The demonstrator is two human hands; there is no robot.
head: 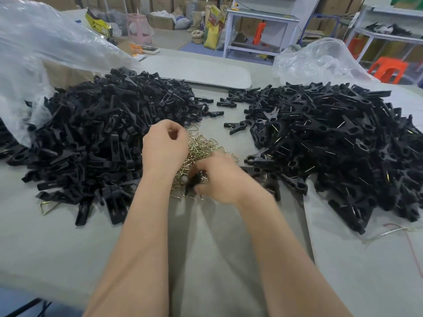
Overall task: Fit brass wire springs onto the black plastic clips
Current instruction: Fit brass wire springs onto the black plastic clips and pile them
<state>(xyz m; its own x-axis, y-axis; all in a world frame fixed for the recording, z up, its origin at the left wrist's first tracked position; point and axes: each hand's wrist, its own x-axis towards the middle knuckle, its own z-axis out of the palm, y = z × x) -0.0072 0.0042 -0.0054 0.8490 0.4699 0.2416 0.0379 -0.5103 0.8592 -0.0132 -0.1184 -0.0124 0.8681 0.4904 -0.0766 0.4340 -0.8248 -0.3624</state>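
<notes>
A person's two bare hands work over a small pile of brass wire springs (207,145) lying at the middle of a grey bench (68,236), between two large heaps of black plastic parts. The right hand (219,179), blurred, rests at the near edge of the pile, its grip curled round a black clip (194,180) held just above the springs. The left hand (164,145) hovers over the far-left side of the pile with fingers curled toward the thumb; whether that grip pinches a spring cannot be told. The left heap (103,133) spills from under a clear plastic bag (34,53); the right heap (332,145), where thin wire glints on many pieces, lies before a second crumpled bag (320,58). One stray spring (49,207) sits on the bench at the near edge of the left heap, and a bent length of wire (389,232) lies near the right heap. Behind the bench stand an orange stool (386,69) and a pink stool (139,26).
</notes>
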